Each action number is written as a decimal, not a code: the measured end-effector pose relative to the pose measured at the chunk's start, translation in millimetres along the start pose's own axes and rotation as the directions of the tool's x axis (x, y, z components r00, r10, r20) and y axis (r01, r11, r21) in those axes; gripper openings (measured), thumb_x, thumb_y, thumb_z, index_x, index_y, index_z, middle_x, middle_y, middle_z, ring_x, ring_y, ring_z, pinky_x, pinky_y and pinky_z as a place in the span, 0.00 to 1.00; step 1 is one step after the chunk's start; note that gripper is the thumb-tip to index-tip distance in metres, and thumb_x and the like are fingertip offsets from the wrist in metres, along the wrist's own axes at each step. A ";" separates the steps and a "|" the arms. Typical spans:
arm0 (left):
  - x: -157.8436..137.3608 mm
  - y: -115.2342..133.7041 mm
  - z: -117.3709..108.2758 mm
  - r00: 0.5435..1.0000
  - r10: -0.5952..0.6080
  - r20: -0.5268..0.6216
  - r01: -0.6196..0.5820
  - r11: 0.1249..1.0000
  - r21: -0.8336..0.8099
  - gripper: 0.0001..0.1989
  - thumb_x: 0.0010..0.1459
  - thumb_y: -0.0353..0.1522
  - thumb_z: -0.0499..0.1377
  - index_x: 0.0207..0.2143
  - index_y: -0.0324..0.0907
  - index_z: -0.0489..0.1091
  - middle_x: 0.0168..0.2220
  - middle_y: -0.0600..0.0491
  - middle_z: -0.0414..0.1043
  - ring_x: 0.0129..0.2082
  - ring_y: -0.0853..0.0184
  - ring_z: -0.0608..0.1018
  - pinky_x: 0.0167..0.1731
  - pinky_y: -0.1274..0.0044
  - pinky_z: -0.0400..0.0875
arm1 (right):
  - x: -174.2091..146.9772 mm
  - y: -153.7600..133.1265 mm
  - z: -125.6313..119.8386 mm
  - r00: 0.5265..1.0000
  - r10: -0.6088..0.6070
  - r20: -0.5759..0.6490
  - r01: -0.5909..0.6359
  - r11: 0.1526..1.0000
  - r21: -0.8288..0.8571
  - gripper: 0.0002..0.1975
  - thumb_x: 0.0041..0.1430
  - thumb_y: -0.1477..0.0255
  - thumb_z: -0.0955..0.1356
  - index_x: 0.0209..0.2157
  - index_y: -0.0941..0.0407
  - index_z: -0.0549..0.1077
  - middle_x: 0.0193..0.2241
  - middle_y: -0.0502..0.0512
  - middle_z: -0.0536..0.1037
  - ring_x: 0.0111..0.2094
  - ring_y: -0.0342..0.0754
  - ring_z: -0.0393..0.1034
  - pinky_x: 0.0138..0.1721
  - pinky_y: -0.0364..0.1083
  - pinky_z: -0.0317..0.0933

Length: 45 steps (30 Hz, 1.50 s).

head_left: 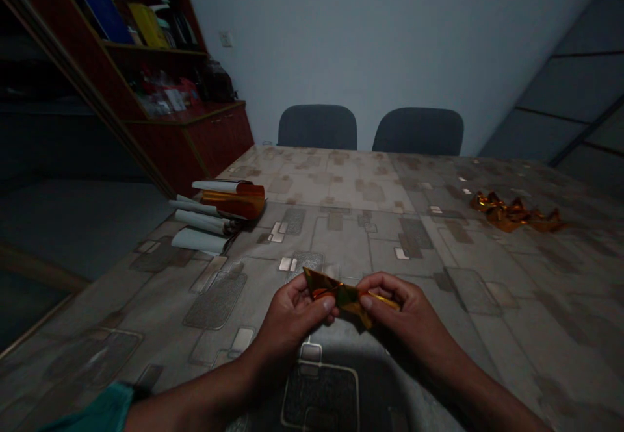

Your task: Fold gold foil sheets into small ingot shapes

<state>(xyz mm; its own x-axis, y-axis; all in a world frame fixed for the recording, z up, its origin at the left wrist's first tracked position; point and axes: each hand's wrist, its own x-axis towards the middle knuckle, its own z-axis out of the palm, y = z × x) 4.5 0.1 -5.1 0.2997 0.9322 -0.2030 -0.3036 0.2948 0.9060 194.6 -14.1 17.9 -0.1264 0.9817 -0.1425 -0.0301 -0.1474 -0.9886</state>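
Observation:
Both hands hold one piece of folded gold foil paper [347, 294] a little above the near part of the table. My left hand [298, 308] pinches its left end, thumb on top and fingers curled behind. My right hand [392, 302] grips the other end the same way, with the thumb pressed on the foil. The paper has pointed corners, one sticking up at the left and one pointing down in the middle. Parts of it are hidden behind the fingers and thumbs.
Curled gold and pale sheets [219, 214] lie at the table's left edge. Several folded gold foil pieces [517, 212] sit at the right. A patterned cloth covers the table [336, 185]. Two grey chairs [318, 127] stand behind it, and a wooden cabinet [214, 134] is at the left.

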 end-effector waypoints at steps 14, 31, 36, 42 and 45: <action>-1.8 4.5 2.3 1.000 0.003 -0.005 -0.002 0.999 0.034 0.14 0.50 0.37 0.70 0.36 0.38 0.74 0.29 0.51 0.76 0.28 0.70 0.74 0.30 0.79 0.68 | 0.1 -0.2 1.3 0.999 0.006 0.051 -0.007 1.000 0.027 0.11 0.50 0.64 0.74 0.30 0.56 0.74 0.23 0.51 0.74 0.24 0.44 0.66 0.26 0.44 0.58; -1.2 3.3 3.7 0.998 -0.039 -0.040 0.039 0.999 0.010 0.20 0.45 0.39 0.72 0.34 0.37 0.71 0.26 0.51 0.78 0.25 0.69 0.77 0.28 0.78 0.70 | 1.5 4.9 -3.2 1.000 0.013 -0.024 -0.012 0.998 0.057 0.13 0.49 0.64 0.76 0.33 0.56 0.76 0.24 0.50 0.75 0.24 0.44 0.67 0.26 0.43 0.58; -2.4 0.2 3.2 0.999 -0.053 -0.005 0.053 0.998 -0.022 0.18 0.47 0.38 0.71 0.30 0.39 0.68 0.24 0.51 0.78 0.25 0.69 0.77 0.28 0.79 0.70 | 4.1 12.2 -5.9 0.996 0.023 -0.086 -0.005 0.980 0.196 0.21 0.48 0.64 0.78 0.42 0.55 0.74 0.24 0.48 0.76 0.22 0.42 0.67 0.25 0.41 0.56; -3.2 1.2 3.4 0.994 -0.098 -0.057 0.090 0.987 -0.133 0.19 0.44 0.36 0.73 0.32 0.38 0.68 0.26 0.52 0.78 0.27 0.70 0.79 0.31 0.80 0.72 | 0.5 8.1 -2.3 0.997 0.056 0.046 -0.066 0.960 0.273 0.14 0.53 0.61 0.76 0.34 0.57 0.75 0.24 0.47 0.75 0.18 0.37 0.62 0.21 0.39 0.52; -3.5 -0.2 2.5 0.997 -0.079 -0.025 0.076 0.990 -0.122 0.18 0.47 0.36 0.72 0.32 0.39 0.67 0.26 0.53 0.78 0.27 0.70 0.79 0.30 0.80 0.73 | -1.0 7.1 -0.9 0.994 0.066 0.090 -0.090 0.949 0.301 0.14 0.52 0.62 0.76 0.35 0.56 0.76 0.23 0.47 0.74 0.18 0.37 0.61 0.21 0.39 0.52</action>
<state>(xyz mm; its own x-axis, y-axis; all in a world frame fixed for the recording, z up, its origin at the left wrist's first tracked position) 5.8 -3.7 -3.7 0.2999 0.9109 -0.2833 -0.3880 0.3878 0.8361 195.4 -16.1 10.9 -0.2168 0.9550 -0.2023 -0.3154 -0.2646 -0.9113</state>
